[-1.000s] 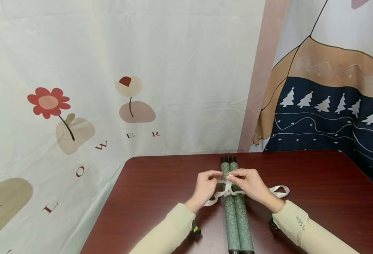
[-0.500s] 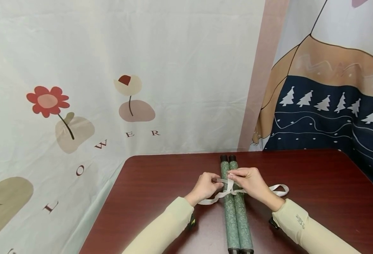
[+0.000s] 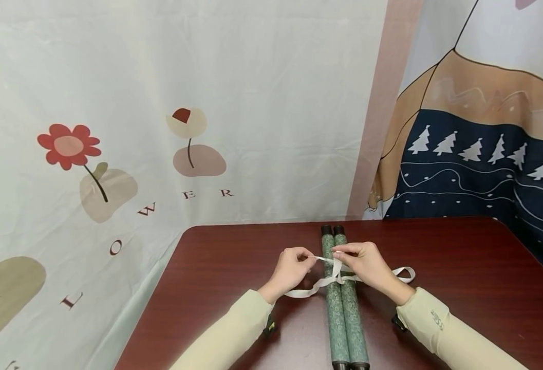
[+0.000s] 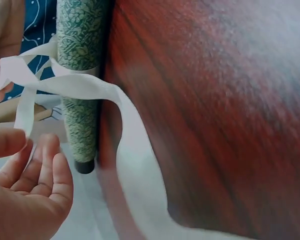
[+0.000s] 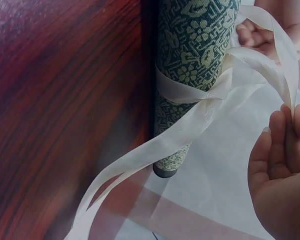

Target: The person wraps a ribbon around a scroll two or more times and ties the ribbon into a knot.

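Two slim rolls covered in green patterned cloth, like rolled scrolls (image 3: 337,318), lie side by side with black end caps. A white ribbon (image 3: 302,293) wraps round them and crosses on top. Left of the rolls, my left hand (image 3: 289,271) pinches one strand between thumb and fingertips; the left wrist view shows that strand running up from the pinch. Over the rolls, my right hand (image 3: 367,264) pinches a raised fold of ribbon (image 5: 282,75). A long ribbon tail hangs in front of the left hand, and a loop (image 3: 407,275) lies beyond the right wrist.
The rolls rest on a dark red wooden table (image 3: 234,257) with rounded back corners. Behind it hangs a pale printed cloth (image 3: 276,103) with flowers, and at right a dark blue cloth (image 3: 465,180) with white trees.
My left hand has drawn back to the left, pulling its ribbon strand straighter across the rolls. My right hand stays nearly in place, holding the raised fold.
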`<state>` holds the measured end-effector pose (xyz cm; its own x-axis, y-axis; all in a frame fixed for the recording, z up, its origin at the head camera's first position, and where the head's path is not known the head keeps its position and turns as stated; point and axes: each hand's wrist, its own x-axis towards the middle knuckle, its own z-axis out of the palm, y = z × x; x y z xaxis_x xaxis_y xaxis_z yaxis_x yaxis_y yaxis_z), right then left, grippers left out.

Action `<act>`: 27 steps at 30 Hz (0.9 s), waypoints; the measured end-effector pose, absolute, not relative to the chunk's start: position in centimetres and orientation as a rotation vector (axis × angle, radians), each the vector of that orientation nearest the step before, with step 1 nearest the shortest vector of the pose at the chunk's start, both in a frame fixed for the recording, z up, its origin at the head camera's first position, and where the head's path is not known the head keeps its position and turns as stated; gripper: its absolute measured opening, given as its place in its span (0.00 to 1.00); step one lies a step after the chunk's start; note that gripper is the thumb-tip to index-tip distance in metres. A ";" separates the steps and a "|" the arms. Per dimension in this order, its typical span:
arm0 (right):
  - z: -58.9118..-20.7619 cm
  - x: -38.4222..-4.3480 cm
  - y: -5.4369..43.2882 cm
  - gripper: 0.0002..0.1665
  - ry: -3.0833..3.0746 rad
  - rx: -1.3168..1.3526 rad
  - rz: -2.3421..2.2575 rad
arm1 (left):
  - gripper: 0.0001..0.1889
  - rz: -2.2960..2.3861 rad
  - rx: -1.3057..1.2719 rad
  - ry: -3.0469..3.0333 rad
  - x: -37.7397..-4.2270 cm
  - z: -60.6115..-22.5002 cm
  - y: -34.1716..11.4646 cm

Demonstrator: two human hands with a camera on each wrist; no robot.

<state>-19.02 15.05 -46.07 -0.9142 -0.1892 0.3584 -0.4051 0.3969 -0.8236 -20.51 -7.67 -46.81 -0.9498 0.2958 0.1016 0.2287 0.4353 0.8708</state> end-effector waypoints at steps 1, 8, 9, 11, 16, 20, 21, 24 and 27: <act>-46.0 -19.0 15.0 0.10 -2.451 0.514 1.537 | 0.08 1.582 0.477 2.614 -20.4 -46.6 -7.8; -45.9 -19.2 15.1 0.08 -2.450 0.470 1.525 | 0.05 1.741 0.385 2.657 -19.8 -45.3 -8.4; -45.9 -19.3 15.1 0.07 -2.448 0.468 1.520 | 0.05 1.768 0.367 2.657 -19.6 -45.1 -8.5; -46.0 -19.4 15.2 0.07 -2.445 0.461 1.521 | 0.05 1.832 0.345 2.655 -19.4 -44.7 -8.7; -46.0 -19.7 15.4 0.07 -2.448 0.444 1.512 | 0.07 1.947 0.383 2.680 -18.5 -44.1 -9.3; -45.9 -19.8 15.5 0.07 -2.462 0.426 1.488 | 0.09 2.008 0.481 2.691 -17.5 -43.7 -9.5; -45.9 -19.8 15.5 0.07 -2.466 0.423 1.485 | 0.09 2.021 0.511 2.693 -17.2 -43.5 -9.4; -45.9 -19.9 15.4 0.06 -2.474 0.430 1.482 | 0.09 2.039 0.626 2.702 -16.2 -43.2 -9.2; -45.9 -20.0 15.4 0.06 -2.478 0.456 1.490 | 0.09 2.025 0.797 2.683 -15.2 -43.1 -8.7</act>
